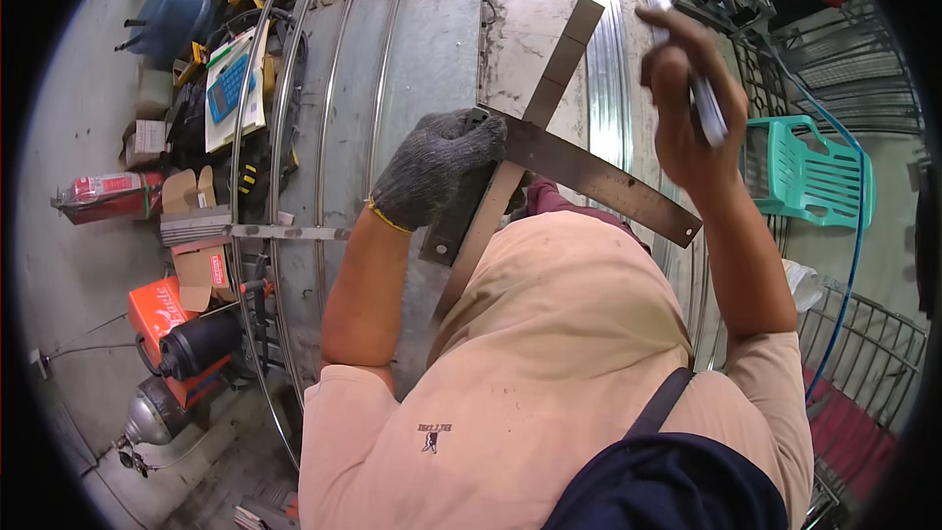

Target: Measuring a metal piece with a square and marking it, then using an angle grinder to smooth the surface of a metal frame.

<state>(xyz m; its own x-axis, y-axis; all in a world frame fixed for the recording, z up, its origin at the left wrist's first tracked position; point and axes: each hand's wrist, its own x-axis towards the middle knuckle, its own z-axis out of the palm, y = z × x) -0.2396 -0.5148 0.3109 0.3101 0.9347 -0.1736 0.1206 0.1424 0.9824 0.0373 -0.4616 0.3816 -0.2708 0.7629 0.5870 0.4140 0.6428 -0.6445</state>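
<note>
My left hand (437,169), in a dark grey knit glove, is closed round the corner of a steel square (613,182). The square's long blade lies across a flat steel bar (564,64), which has thin lines across its far part; its dark, thicker arm (453,236) runs beside the bar. Bare and raised to the right, my right hand (692,103) is closed round a slim silvery stick-like thing (708,113), whose exact kind I cannot make out. The right hand is apart from the bar and the square.
Long shiny metal tubes (329,118) run along the left of the metal-topped table (432,59). Bright metal lengths (606,69) lie to the right. A green plastic stool (810,172) and a blue hose (852,265) are farther right. Boxes and a blue calculator (228,86) are at left.
</note>
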